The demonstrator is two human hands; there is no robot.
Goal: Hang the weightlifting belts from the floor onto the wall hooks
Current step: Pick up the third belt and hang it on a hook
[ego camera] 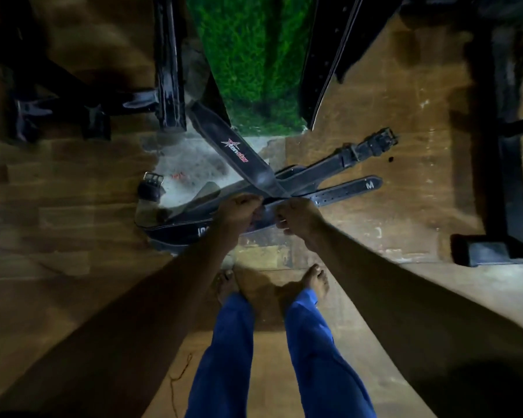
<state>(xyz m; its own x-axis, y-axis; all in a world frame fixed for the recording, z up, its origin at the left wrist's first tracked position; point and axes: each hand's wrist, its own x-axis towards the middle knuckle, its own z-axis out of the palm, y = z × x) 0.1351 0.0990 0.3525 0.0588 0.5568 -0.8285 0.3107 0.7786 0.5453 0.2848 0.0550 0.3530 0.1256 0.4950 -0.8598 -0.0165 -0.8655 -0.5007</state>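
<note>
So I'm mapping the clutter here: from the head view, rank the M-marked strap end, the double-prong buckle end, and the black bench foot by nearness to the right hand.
1. M-marked strap end, just up and right of the right hand.
2. Double-prong buckle end, farther up and right, on the floor.
3. Black bench foot, far right, by the frame edge.

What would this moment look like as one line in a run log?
stage: pickup | left hand: gripping bottom belt | right hand: gripping same belt | star-logo belt: lying across pile | hung: none visible
</note>
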